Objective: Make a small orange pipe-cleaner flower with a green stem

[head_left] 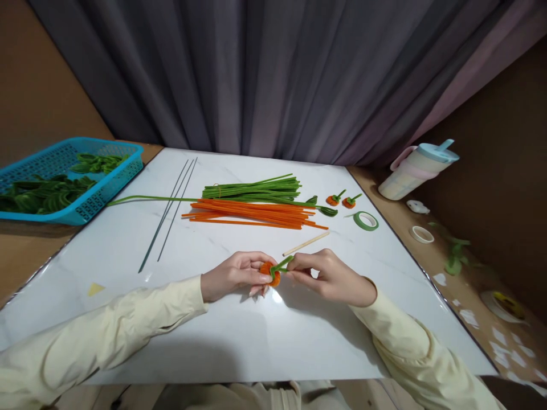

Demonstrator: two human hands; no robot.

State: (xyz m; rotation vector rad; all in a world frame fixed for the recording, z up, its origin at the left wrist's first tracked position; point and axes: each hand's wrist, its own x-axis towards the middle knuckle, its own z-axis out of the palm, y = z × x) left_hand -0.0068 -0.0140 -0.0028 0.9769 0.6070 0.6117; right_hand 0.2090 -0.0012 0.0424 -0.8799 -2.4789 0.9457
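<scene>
My left hand is closed around a small orange pipe-cleaner coil, held just above the white board. A green pipe-cleaner stem sticks out of the coil, and my right hand pinches it. Behind my hands lies a thin wooden stick. Farther back are a bundle of orange pipe cleaners and a bundle of green pipe cleaners. Two finished orange coils with green stems rest at the right of the bundles.
A roll of green tape lies right of the bundles. Two dark wires lie on the left of the board. A blue basket with green pieces sits far left. A lidded cup, a white tape roll and paper scraps are on the right.
</scene>
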